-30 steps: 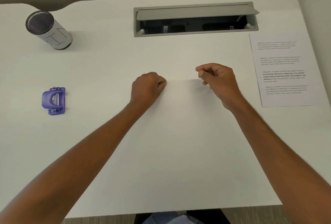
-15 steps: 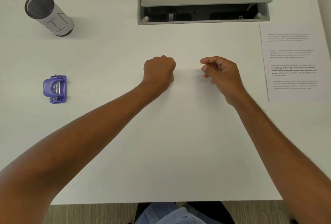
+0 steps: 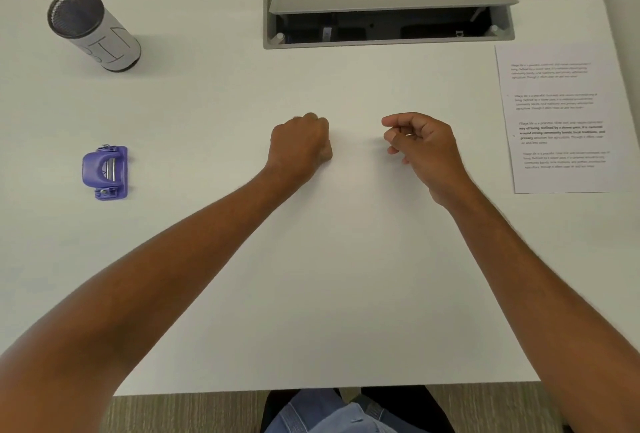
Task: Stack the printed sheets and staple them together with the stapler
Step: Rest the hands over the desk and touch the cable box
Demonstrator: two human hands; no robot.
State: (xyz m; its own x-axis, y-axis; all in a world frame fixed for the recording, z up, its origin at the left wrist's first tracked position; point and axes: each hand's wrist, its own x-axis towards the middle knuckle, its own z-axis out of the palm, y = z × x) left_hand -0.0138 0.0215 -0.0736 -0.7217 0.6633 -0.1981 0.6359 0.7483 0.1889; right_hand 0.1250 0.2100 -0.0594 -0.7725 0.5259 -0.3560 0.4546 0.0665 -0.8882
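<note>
A printed sheet [image 3: 561, 121] with several text paragraphs lies flat at the desk's right edge. At the far left sits a small purple stapler [image 3: 105, 172]. My left hand [image 3: 300, 148] rests as a closed fist at the middle of the white desk [image 3: 329, 276]. My right hand [image 3: 420, 147] hovers a short way to its right, fingers curled in and thumb against the fingertips. Nothing is visible inside either hand. Both are far from the sheet and the stapler.
A white cylinder with a dark mesh top [image 3: 93, 30] stands at the back left. An open grey cable hatch [image 3: 388, 13] is set into the desk's back middle. A partition wall [image 3: 623, 17] runs along the right side.
My left hand has turned into a tighter fist and the gap between the hands has widened a little. The sheet and stapler have not moved.
</note>
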